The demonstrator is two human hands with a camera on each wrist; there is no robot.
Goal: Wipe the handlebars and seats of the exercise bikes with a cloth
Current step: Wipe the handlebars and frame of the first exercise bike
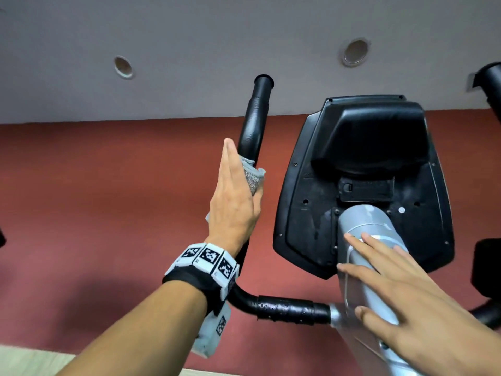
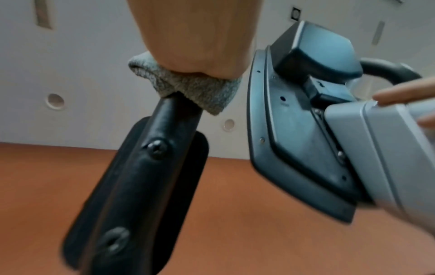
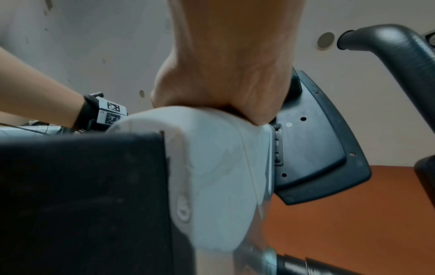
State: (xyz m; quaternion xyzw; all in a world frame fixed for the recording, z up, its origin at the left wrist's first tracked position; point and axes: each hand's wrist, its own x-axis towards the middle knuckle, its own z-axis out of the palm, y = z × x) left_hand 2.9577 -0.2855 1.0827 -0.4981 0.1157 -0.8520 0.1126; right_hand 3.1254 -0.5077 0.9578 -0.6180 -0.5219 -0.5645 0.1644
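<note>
A person's left hand [image 1: 234, 196] wraps a grey cloth [image 1: 253, 178] around the upright black handlebar [image 1: 254, 123] on the left side of an exercise bike, fingers and thumb curled round cloth and bar together, about midway up the grip. A band of black-and-white marker tiles [image 1: 208, 260] circles that wrist. To the right, the back of the bike's black console [image 1: 363, 169] faces the viewer, mounted on a silver column [image 1: 363, 232]. The right hand [image 1: 401, 289] lies flat on that column just below the console, fingers spread and straight, gripping nothing. At the far right edge the second handlebar [image 1: 490, 82] rises. Behind the bike, a red band [image 1: 108, 185] meets a pale wall [image 1: 189, 36].
</note>
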